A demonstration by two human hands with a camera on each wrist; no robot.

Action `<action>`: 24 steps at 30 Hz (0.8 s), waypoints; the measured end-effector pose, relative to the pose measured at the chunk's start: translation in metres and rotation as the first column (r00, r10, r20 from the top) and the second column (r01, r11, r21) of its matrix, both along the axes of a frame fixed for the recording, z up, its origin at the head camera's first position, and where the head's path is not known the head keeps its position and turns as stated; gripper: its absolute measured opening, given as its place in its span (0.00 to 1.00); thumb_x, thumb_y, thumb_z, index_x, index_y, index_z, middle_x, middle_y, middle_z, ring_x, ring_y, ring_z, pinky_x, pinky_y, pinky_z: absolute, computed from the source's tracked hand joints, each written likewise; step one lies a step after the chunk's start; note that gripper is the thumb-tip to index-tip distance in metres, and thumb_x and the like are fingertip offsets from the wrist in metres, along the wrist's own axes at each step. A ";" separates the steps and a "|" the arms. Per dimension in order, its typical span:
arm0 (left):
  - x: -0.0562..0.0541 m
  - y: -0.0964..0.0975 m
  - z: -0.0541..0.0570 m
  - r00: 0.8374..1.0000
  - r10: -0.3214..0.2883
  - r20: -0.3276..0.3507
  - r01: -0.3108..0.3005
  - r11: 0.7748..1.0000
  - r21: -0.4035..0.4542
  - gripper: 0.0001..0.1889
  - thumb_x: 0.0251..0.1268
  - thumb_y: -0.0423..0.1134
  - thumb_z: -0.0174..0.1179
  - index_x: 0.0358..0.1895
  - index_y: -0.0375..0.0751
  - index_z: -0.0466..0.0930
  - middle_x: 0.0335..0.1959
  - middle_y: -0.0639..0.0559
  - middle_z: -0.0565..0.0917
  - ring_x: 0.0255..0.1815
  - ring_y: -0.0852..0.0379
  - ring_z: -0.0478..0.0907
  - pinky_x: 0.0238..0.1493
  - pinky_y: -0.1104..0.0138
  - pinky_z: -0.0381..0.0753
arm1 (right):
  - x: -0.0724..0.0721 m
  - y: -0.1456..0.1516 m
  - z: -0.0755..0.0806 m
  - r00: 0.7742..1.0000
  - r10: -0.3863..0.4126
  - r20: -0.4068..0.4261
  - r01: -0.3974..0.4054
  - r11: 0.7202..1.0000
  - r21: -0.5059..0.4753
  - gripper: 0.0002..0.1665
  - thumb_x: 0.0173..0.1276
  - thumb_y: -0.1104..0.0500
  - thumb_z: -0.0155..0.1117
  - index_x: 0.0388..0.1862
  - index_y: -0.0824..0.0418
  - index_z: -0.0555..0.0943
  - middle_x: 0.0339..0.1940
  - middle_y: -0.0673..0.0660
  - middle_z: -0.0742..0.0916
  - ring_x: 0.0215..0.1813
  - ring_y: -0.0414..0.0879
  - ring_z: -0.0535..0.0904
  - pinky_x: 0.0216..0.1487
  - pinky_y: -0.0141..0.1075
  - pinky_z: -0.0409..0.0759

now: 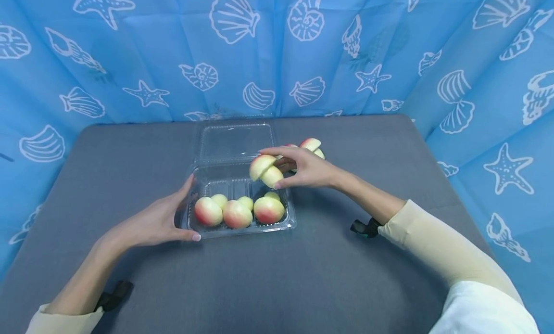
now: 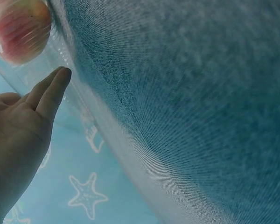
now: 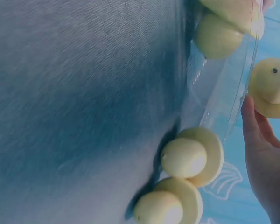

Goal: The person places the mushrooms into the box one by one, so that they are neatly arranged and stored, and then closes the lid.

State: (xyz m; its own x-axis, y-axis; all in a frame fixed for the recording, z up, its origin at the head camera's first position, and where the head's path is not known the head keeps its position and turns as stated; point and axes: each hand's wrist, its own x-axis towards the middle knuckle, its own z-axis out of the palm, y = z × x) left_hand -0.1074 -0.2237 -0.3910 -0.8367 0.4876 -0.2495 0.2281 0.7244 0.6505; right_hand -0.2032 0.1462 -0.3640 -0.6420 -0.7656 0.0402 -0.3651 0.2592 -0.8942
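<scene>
- While the left hand rests at the near-left corner of the clear plastic box, its fingers reach nearly straight along the side wall and its thumb lies spread toward the front edge, likely a brace so the light box does not slide.
- Folded back behind the box, the transparent lid lies on the grey-covered counter, which leaves the tray reachable from above.
- Across the front row sit three mushroom-shaped pieces: left, middle and right. Their blushed caps face the person and their pale stems point backward, apparently so that they fit side by side.
- Over the back-right part of the box, a fourth mushroom-shaped piece is held tilted, cap up and left, stem down and right; bare tray shows beside it.
- Just right of it, the right hand pinches this piece between fingers and thumb, the thumb near the stem's foot, probably for a light grip on a rounded shape.
- Beyond that hand, two loose pieces lie close together on the counter near the box, seemingly kept within easy reach.
</scene>
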 end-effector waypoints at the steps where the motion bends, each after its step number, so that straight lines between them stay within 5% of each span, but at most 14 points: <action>1: 0.000 0.000 0.000 1.000 -0.001 0.000 0.001 1.000 0.000 0.71 0.46 0.63 0.75 0.80 0.48 0.25 0.81 0.40 0.43 0.75 0.34 0.57 0.66 0.41 0.66 | 0.000 -0.003 -0.001 1.000 0.008 0.001 -0.008 1.000 0.002 0.45 0.60 0.62 0.76 0.75 0.57 0.67 0.67 0.54 0.74 0.65 0.49 0.77 0.60 0.43 0.78; 19: -0.001 0.000 0.001 1.000 0.007 0.008 -0.007 1.000 -0.015 0.72 0.45 0.63 0.75 0.80 0.48 0.26 0.81 0.40 0.44 0.76 0.34 0.56 0.67 0.40 0.64 | -0.010 -0.040 -0.007 0.990 0.073 0.120 -0.081 0.995 0.061 0.46 0.61 0.61 0.75 0.77 0.52 0.65 0.74 0.48 0.71 0.64 0.46 0.78 0.58 0.35 0.79; 24: -0.001 0.000 0.001 1.000 -0.003 0.014 0.003 1.000 -0.002 0.71 0.46 0.63 0.75 0.80 0.48 0.26 0.81 0.40 0.44 0.75 0.34 0.57 0.66 0.41 0.65 | -0.011 -0.050 -0.010 0.993 0.087 0.083 -0.094 0.992 0.078 0.46 0.62 0.60 0.75 0.77 0.52 0.66 0.71 0.50 0.75 0.62 0.43 0.79 0.57 0.33 0.79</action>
State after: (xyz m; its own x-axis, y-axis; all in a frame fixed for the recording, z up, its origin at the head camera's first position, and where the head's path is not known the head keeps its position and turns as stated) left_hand -0.1086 -0.2236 -0.3899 -0.8318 0.4892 -0.2621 0.2209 0.7250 0.6523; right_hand -0.2139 0.0965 -0.3740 -0.5684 -0.8195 -0.0734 -0.3189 0.3017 -0.8985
